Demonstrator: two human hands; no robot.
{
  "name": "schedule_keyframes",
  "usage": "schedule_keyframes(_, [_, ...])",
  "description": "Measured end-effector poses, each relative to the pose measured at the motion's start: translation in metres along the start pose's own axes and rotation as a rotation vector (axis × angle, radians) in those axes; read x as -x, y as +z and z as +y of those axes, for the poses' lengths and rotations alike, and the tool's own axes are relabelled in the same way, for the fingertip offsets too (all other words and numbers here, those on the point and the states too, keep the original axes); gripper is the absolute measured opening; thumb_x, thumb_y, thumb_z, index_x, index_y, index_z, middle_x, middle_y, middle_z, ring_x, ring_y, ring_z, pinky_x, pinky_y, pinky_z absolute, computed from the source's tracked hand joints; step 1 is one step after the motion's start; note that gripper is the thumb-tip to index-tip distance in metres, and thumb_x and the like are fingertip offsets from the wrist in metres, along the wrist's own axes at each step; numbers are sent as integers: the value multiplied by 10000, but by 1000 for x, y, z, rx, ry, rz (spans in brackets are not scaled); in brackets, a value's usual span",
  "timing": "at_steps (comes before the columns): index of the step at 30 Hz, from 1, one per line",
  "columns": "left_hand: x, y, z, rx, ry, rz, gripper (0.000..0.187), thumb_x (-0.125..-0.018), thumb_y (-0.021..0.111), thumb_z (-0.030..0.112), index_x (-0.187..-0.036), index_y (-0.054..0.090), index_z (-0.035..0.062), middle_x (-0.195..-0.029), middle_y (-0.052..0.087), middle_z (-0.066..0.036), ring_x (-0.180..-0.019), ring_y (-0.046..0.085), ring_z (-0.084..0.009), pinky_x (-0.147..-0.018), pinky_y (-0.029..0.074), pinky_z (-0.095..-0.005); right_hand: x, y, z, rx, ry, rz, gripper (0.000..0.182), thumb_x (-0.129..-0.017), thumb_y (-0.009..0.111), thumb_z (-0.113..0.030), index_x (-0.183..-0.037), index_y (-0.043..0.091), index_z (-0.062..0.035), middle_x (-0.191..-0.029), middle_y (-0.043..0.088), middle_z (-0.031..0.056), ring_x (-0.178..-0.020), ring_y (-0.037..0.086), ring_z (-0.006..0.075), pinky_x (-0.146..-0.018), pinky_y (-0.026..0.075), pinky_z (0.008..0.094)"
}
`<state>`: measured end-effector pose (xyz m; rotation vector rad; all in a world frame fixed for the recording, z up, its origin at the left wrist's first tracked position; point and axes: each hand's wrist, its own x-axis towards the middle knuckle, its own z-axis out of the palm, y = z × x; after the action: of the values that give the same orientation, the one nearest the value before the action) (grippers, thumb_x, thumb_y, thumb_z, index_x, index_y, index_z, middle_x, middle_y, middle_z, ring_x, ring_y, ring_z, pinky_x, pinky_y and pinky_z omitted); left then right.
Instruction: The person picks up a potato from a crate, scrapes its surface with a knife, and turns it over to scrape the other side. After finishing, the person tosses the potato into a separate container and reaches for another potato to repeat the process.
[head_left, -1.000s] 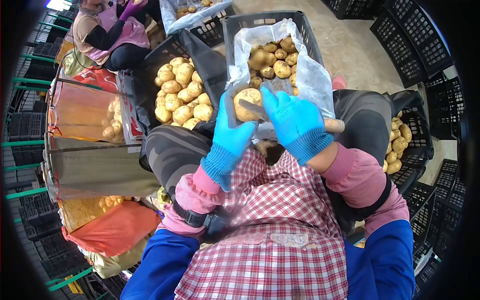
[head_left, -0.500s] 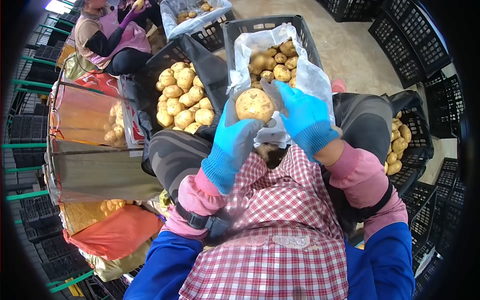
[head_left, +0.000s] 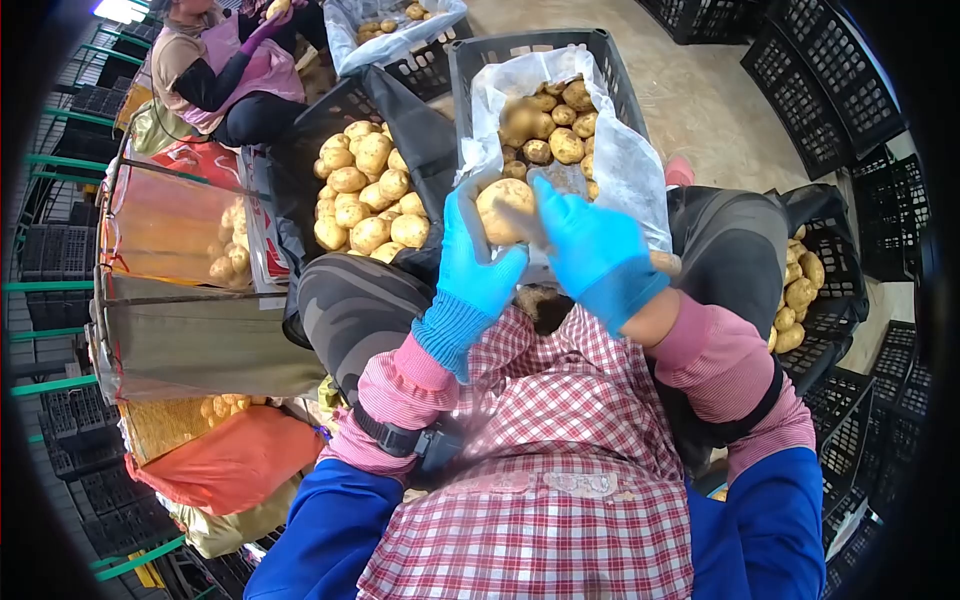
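Note:
My left hand [head_left: 472, 268], in a blue glove, grips a yellow potato [head_left: 500, 203] in front of my chest. Against the potato's right side sits my right hand [head_left: 594, 250], also gloved in blue and closed on a knife [head_left: 524, 229]. The blade lies across the potato, and the wooden handle end [head_left: 664, 263] sticks out past my palm. Both hands hover above my lap and the near edge of a black crate [head_left: 612, 62] lined with a white bag [head_left: 630, 160] of potatoes.
A black-lined crate of potatoes [head_left: 365, 190] stands to the left, and another crate of potatoes [head_left: 800, 290] to the right. Another person [head_left: 215, 70] sits at the far left. Empty black crates [head_left: 820, 80] are stacked at the right. Orange sacks [head_left: 225, 460] lie at the lower left.
The potato has turned in my left hand. My right hand drew back with the knife, then returned onto the potato's right side with the blade across it.

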<state>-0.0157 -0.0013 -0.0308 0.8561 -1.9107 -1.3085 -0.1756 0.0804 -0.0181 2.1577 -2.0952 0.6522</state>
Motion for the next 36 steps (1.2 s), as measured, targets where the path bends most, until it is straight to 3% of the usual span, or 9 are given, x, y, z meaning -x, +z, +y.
schedule_keyframes(3, [-5,-7,17,-236,186,28,711,-681,585,-85,-1375,468,14,-1283,522,-138,-1170,564,-250,-985,486,-346,-20,-28,20,-1064,496,-199,452,-956,618,-262,-1304,537,14,-896,655,89,-674,645,160,-584,539,309])
schedule_keyframes(7, [-11,-18,40,-371,378,-60,610,-662,654,-56,-1267,596,-7,-1289,556,-181,-1194,562,-312,-1025,448,-384,-12,-41,18,-1450,540,-320,453,-1051,494,-380,-1283,568,3,-1045,652,73,-657,618,135,-591,513,278])
schedule_keyframes(11, [-8,-22,38,89,300,-49,471,-763,668,-26,-1232,641,13,-1296,578,-155,-1221,555,-287,-1052,433,-377,-10,-27,14,-1988,587,-246,504,-1066,436,-402,-1377,498,-10,-1040,637,79,-777,611,85,-640,502,223])
schedule_keyframes(13, [-8,-22,38,130,267,20,444,-780,695,-1,-1221,649,4,-1298,579,-149,-1221,558,-273,-1038,447,-366,-12,-15,33,-2301,251,-470,499,-1068,433,-380,-1394,483,-7,-1088,638,91,-880,612,94,-721,519,242])
schedule_keyframes(20, [-10,-17,31,112,412,110,470,-799,795,157,-1214,657,-13,-1256,608,-140,-1196,576,-252,-1007,479,-373,-15,-22,-3,-2062,389,-183,522,-1024,542,-315,-1418,432,9,-1291,578,138,-1121,603,153,-928,529,290])
schedule_keyframes(26, [-4,-20,32,640,32,204,306,-915,704,116,-1181,652,-25,-1214,634,-105,-1055,616,-173,-915,514,-332,-19,-23,-4,-1897,316,-119,583,-973,623,-265,-1432,393,10,-1336,550,146,-1227,564,219,-1051,461,351])
schedule_keyframes(29, [-4,-19,32,593,-117,335,337,-940,677,124,-1239,607,-14,-1196,638,-89,-988,613,-135,-873,519,-304,-18,-32,-7,-1862,366,-149,581,-969,626,-253,-1432,396,14,-1342,544,146,-1225,559,219,-1041,461,347])
schedule_keyframes(34, [-3,-11,33,-86,248,228,754,-676,843,134,-1362,544,39,-1213,558,-142,-1138,554,-310,-959,480,-399,-19,-18,-8,-1698,346,-62,552,-991,595,-272,-1426,417,17,-1336,544,141,-1186,567,200,-994,479,334])
schedule_keyframes(36, [-5,-21,34,-259,355,158,748,-692,863,140,-1360,550,10,-1271,543,-119,-1180,546,-239,-996,472,-366,-21,-19,-6,-1672,353,-115,540,-1014,563,-302,-1430,420,11,-1330,546,135,-1178,566,192,-991,476,328])
